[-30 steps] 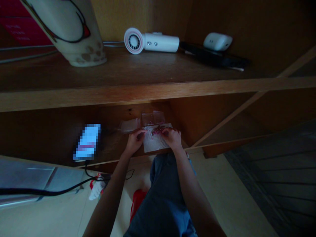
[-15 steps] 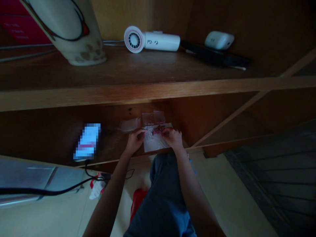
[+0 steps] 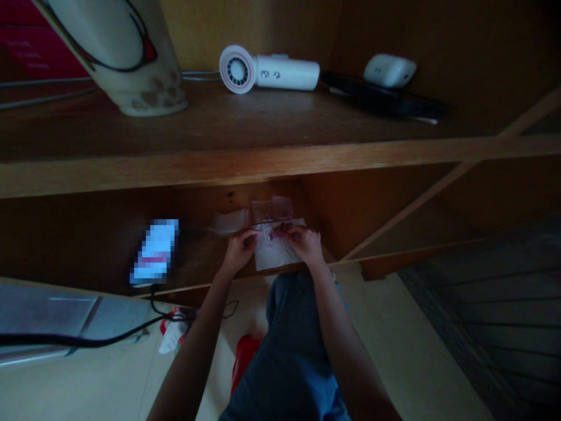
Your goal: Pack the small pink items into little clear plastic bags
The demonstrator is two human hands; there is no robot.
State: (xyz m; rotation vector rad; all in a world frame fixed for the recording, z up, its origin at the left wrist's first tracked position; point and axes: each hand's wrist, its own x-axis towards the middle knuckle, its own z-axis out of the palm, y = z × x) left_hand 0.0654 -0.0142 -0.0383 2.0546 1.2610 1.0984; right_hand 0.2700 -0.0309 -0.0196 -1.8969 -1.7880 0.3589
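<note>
On the lower shelf lies a white sheet (image 3: 276, 255) with a small heap of dark pink beads (image 3: 279, 232) on it. My left hand (image 3: 240, 248) is at the sheet's left edge, its fingers pinched together; what they hold, if anything, is too small to name. A thin pink strand seems to lie near its fingertips. My right hand (image 3: 308, 244) is closed in a pinch at the right side of the beads, and its fingertips hide what is between them. Behind the sheet are small clear bags (image 3: 262, 211), with pink bits in them, and a pale packet (image 3: 231, 223).
A lit phone (image 3: 155, 251) with a black cable lies at the left of the lower shelf. The upper shelf (image 3: 245, 161) juts out above my hands, bearing a cup (image 3: 131, 52), a white handheld fan (image 3: 287, 72) and a white case (image 3: 389, 71).
</note>
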